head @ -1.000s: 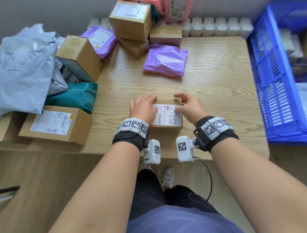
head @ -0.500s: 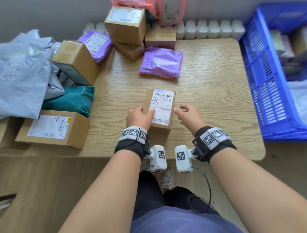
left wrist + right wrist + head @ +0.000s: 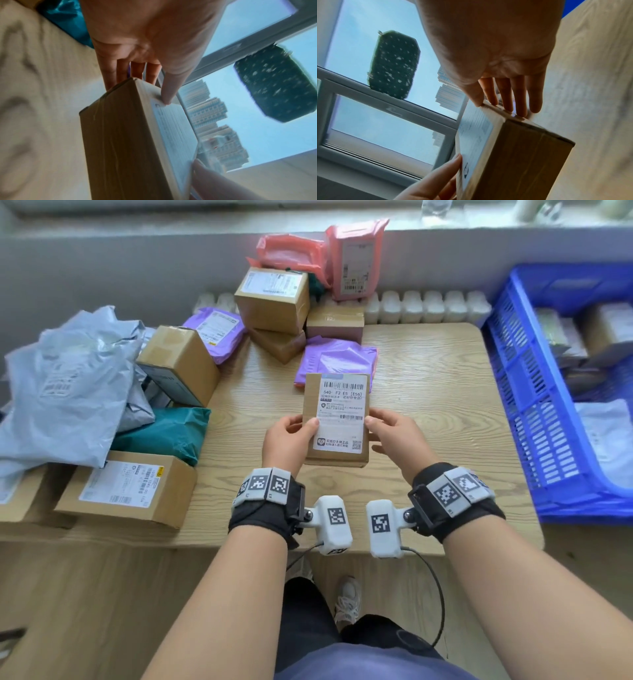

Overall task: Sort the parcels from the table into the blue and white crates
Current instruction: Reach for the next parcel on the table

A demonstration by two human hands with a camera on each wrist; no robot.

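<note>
Above the wooden counter (image 3: 428, 364), my left hand (image 3: 287, 440) and right hand (image 3: 397, 436) pinch the labelled brown cardboard box (image 3: 337, 419) by its side edges.

Row of white ribbed radiator sections (image 3: 431, 307) along far edge of light wood-grain tabletop (image 3: 428, 392), below grey window sill (image 3: 137, 220). Grey-framed window (image 3: 388, 106) in both wrist views, blue sky and pale high-rise towers (image 3: 212, 121) beyond glass. Dark green speckled oblong object (image 3: 393, 63) against pane; identity unclear. Wood-look floor (image 3: 85, 594) under table; grey-white sneaker (image 3: 347, 599) on it.
</note>
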